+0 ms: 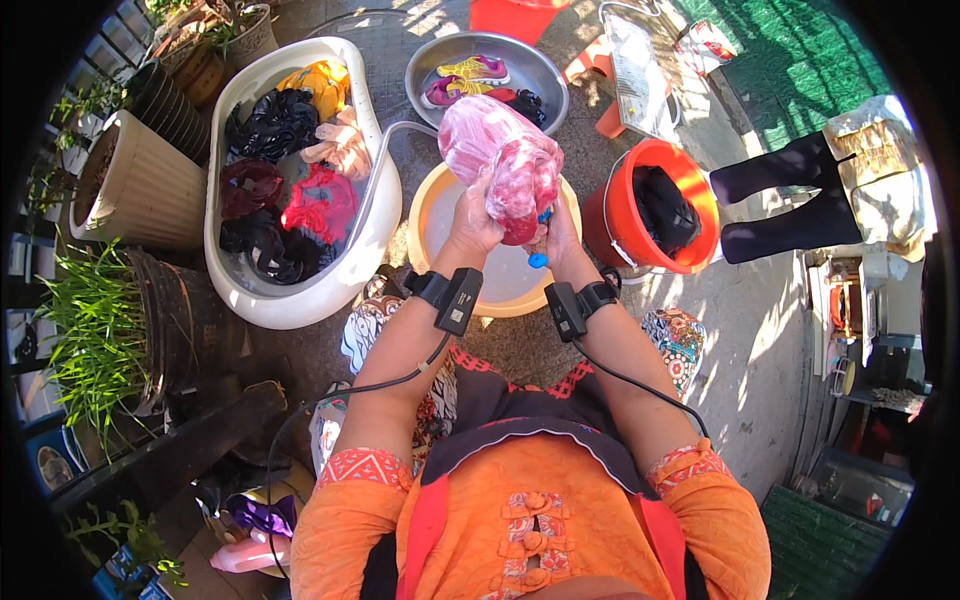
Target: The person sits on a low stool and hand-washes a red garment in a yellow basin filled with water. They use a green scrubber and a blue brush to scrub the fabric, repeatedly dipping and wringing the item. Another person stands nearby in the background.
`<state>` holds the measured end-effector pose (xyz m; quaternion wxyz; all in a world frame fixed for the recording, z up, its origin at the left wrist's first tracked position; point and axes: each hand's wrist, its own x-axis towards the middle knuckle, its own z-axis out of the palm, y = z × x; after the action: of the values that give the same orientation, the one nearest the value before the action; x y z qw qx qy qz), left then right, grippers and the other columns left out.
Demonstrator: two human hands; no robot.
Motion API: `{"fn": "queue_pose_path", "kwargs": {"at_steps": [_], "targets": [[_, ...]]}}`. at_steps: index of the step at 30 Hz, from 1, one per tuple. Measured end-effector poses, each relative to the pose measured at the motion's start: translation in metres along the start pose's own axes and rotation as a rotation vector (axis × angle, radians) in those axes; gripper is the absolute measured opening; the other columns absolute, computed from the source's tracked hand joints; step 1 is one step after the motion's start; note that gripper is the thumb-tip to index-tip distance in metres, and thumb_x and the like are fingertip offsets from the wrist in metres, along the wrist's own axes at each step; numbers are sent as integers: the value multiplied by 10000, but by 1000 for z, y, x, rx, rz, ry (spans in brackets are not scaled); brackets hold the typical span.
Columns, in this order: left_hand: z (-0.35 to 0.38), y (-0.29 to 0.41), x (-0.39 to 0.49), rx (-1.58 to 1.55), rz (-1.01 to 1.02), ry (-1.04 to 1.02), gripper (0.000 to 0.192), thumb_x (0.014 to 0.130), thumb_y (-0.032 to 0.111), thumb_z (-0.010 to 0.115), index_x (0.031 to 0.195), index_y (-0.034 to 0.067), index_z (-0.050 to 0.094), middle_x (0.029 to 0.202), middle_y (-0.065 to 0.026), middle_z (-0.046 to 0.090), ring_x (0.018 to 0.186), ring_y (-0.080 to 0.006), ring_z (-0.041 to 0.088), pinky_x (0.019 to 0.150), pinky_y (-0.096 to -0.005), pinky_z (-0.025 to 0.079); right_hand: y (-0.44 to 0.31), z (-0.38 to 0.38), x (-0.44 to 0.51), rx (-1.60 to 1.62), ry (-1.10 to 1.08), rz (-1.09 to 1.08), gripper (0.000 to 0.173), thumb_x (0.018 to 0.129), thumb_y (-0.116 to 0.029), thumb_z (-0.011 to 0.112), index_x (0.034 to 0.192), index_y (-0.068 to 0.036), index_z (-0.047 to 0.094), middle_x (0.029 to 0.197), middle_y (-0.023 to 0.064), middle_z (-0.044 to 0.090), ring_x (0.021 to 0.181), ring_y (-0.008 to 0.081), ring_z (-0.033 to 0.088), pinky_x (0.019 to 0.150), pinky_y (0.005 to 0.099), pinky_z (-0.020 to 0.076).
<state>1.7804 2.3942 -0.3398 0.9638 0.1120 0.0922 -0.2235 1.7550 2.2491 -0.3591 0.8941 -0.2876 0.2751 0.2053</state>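
My left hand (pixel 480 217) grips the lower left side of a bunched pink and red cloth (pixel 502 161), wet and streaked white as if with suds. On its lower right side, my right hand (pixel 561 232) also closes around it. A small blue piece (pixel 538 260) shows at the right fingers; what it belongs to is mostly hidden. Both hands are raised over a yellow plastic basin (pixel 424 217) of cloudy water. Behind the cloth sits a metal basin (pixel 416 79) with purple and yellow sneakers (pixel 472 69) and dark items.
Left stands a white tub (pixel 300 311) with wet clothes and a pale hose (pixel 381 161) over its rim. A red bucket (pixel 611 202) at right holds black cloth. Beyond are a washboard (pixel 637 82) and a person's dark-trousered legs (pixel 787 199). Planters (pixel 150 180) line the left.
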Motion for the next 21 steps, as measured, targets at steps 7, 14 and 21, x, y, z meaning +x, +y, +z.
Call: {"fn": "queue_pose_path", "kwargs": {"at_steps": [7, 14, 21], "targets": [[-6, -14, -3, 485, 30, 223, 520, 982, 455, 448, 1354, 93, 432, 1287, -83, 552, 1141, -248, 563, 950, -491, 468, -43, 29, 14, -18, -65, -309, 344, 914, -256, 573, 1203, -72, 547, 1000, 119, 682, 856, 257, 675, 762, 434, 568], [-6, -3, 4, 107, -197, -34, 672, 952, 632, 286, 1412, 150, 373, 1397, -126, 452, 1218, -317, 503, 989, -580, 405, -36, 41, 6, -1400, 36, -896, 538, 811, -218, 660, 1278, -40, 464, 1041, 151, 649, 914, 279, 646, 827, 353, 502], [-27, -1, 8, 139, 78, 293, 370, 989, 294, 446, 1297, 89, 463, 1084, -85, 615, 935, -236, 637, 788, -410, 550, 38, 84, -47, -1830, 105, -881, 700, 856, -317, 620, 1425, -100, 274, 1100, 289, 598, 948, 451, 617, 792, 492, 503]]}}
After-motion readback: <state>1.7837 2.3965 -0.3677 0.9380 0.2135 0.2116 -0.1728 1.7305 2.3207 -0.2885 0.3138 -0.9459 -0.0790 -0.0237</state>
